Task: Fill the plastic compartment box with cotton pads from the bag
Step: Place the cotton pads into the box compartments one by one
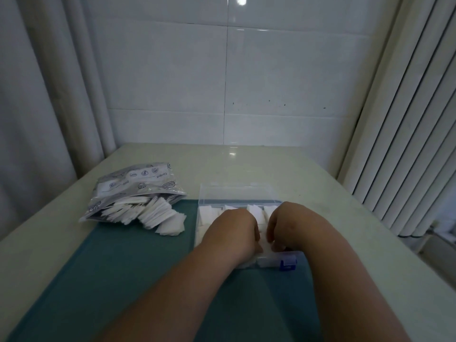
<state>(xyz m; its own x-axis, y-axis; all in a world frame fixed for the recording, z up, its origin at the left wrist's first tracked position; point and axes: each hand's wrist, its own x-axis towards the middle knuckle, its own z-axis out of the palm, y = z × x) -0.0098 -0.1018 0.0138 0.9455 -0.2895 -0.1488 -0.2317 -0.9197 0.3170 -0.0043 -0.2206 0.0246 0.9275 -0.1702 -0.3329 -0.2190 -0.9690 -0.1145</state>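
Note:
A clear plastic compartment box [201,213] lies open on the teal mat, its lid [237,192] laid back away from me and a blue latch [287,264] at its near right corner. White cotton pads [255,212] fill the far compartments. My left hand [234,230] and my right hand [288,225] are both over the box's near middle, fingers curled down onto white pads there; the fingertips are hidden. To the left lies a printed clear bag [138,186] on its side, with white square pads [158,215] spilling from its mouth onto the mat.
The teal mat [111,267] covers the near part of a pale table [271,166]. A tiled wall stands behind, a curtain at the left, and a ribbed white radiator [407,144] at the right.

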